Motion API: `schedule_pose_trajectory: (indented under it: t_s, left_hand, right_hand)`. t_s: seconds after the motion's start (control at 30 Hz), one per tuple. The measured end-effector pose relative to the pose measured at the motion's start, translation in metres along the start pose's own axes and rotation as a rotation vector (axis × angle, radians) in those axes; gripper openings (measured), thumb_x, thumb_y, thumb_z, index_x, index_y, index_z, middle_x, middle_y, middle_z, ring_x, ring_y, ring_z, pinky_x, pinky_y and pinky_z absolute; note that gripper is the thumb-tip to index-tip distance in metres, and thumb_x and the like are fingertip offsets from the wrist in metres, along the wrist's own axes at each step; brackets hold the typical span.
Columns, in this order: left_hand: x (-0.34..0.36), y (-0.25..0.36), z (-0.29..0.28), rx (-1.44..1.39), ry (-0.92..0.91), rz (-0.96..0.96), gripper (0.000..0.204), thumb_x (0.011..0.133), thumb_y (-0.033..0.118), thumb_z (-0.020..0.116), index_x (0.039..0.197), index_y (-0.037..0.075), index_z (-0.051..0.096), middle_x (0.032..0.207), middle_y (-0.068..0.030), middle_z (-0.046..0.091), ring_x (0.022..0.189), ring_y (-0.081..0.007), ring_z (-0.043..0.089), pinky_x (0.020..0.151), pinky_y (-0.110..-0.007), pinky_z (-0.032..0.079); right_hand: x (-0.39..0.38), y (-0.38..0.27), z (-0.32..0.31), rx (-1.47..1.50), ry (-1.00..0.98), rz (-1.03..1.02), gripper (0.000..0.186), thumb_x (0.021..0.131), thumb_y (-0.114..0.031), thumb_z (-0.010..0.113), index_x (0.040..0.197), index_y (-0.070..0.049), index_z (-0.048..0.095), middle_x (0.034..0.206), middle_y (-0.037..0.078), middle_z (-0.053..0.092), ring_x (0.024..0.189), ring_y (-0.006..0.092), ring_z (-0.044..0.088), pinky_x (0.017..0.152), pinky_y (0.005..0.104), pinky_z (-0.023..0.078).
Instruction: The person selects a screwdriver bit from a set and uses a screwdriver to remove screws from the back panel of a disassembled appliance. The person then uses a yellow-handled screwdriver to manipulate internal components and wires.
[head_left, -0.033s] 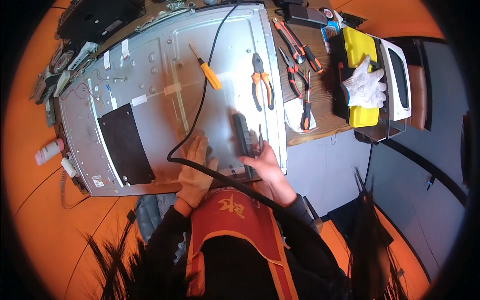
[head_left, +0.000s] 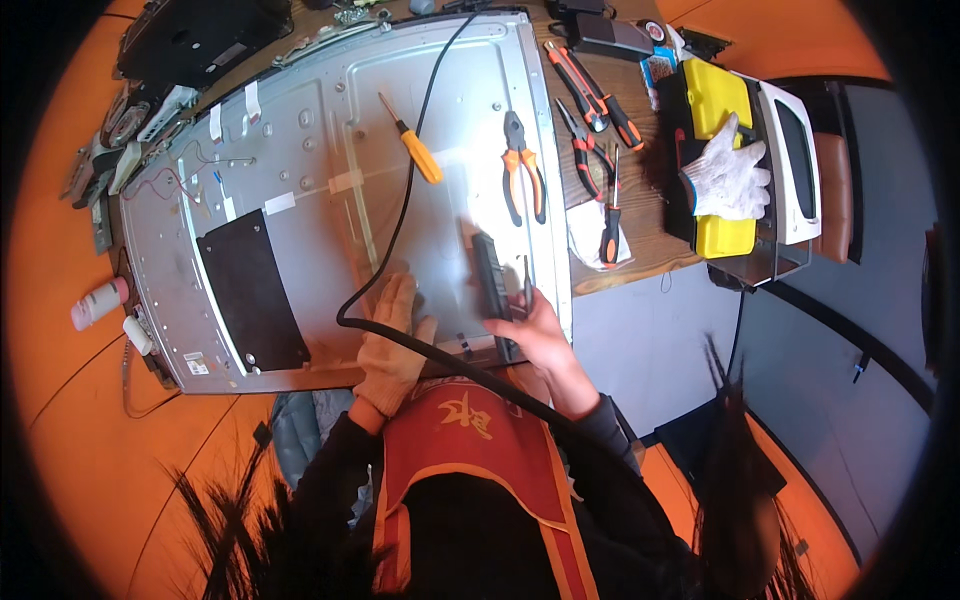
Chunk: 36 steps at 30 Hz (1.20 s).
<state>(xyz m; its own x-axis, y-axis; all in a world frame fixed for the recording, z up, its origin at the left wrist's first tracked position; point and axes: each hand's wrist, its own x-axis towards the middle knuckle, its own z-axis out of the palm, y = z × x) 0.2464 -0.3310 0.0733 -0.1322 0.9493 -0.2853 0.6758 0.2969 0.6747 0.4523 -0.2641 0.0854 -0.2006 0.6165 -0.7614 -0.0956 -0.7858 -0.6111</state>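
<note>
My left hand [head_left: 391,340], in a pale work glove, lies with fingers stretched out on a large grey metal panel [head_left: 300,225]. A black cable crosses over its palm. My bare right hand [head_left: 543,338] is at the panel's near right edge, fingers curled round a slim dark metal tool [head_left: 528,280] that points away from me; its exact kind cannot be made out. The thumb reaches to a long narrow black plastic part [head_left: 490,280] beside it. Farther up the panel rest a yellow-handled screwdriver [head_left: 422,155] and orange-and-black pliers [head_left: 522,170].
The black cable [head_left: 405,200] runs across the panel and past my right arm. Right of it, a wooden table [head_left: 645,190] bears a utility knife [head_left: 577,85], red-and-black pliers [head_left: 585,150] and another screwdriver [head_left: 612,215]. A white glove [head_left: 728,172] lies on a black-and-yellow toolbox [head_left: 725,235].
My right hand, the slim tool and the black part have shifted slightly toward me and to the right. My left hand stays in place.
</note>
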Motion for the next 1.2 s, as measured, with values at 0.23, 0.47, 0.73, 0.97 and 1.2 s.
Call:
schedule_pose_trajectory:
  t_s: [0.23, 0.47, 0.73, 0.97, 1.2]
  left_hand:
    - [-0.003, 0.005, 0.005, -0.011, 0.054, 0.019, 0.060, 0.088, 0.018, 0.066, 0.142, 0.002, 0.046, 0.144, -0.0238, 0.048, 0.134, -0.0385, 0.046, 0.110, -0.041, 0.038]
    - [-0.010, 0.007, 0.005, 0.068, 0.123, 0.085, 0.060, 0.085, 0.009, 0.063, 0.141, -0.003, 0.045, 0.143, -0.0270, 0.048, 0.121, -0.0384, 0.056, 0.098, -0.042, 0.046]
    - [-0.021, -0.004, 0.004, 0.006, 0.050, -0.090, 0.057, 0.089, 0.027, 0.065, 0.140, 0.008, 0.050, 0.145, -0.0190, 0.048, 0.130, -0.0358, 0.049, 0.102, -0.042, 0.043]
    - [-0.025, -0.001, -0.002, 0.005, 0.129, -0.043, 0.060, 0.090, 0.029, 0.063, 0.144, 0.007, 0.046, 0.145, -0.0211, 0.047, 0.133, -0.0370, 0.046, 0.105, -0.043, 0.041]
    - [-0.027, -0.001, -0.013, -0.112, 0.171, -0.053, 0.056, 0.091, 0.024, 0.062, 0.141, 0.005, 0.046, 0.142, -0.0205, 0.049, 0.122, -0.0364, 0.055, 0.097, -0.042, 0.046]
  right_hand:
    - [0.011, -0.023, -0.092, -0.122, 0.388, -0.328, 0.045, 0.070, 0.000, 0.084, 0.100, -0.006, 0.052, 0.087, 0.003, 0.064, 0.079, 0.0150, 0.063, 0.073, 0.0300, 0.052]
    - [0.101, -0.020, -0.183, -0.845, 0.779, -0.542, 0.048, 0.064, -0.006, 0.087, 0.096, -0.002, 0.052, 0.086, 0.008, 0.065, 0.077, 0.0185, 0.063, 0.073, 0.0338, 0.052]
    - [0.138, -0.004, -0.237, -0.624, 0.717, -0.623, 0.058, 0.070, -0.006, 0.087, 0.115, -0.001, 0.050, 0.099, 0.006, 0.056, 0.089, 0.0175, 0.056, 0.083, 0.0306, 0.049]
    - [0.099, -0.027, -0.214, -0.729, 0.933, -0.725, 0.045, 0.098, -0.038, 0.062, 0.097, 0.007, 0.057, 0.090, 0.008, 0.066, 0.078, 0.0189, 0.062, 0.076, 0.0326, 0.049]
    - [0.067, -0.021, -0.142, -0.178, 0.662, -0.802, 0.028, 0.106, -0.024, 0.046, 0.096, 0.000, 0.059, 0.090, 0.003, 0.059, 0.081, 0.0105, 0.049, 0.070, 0.0245, 0.039]
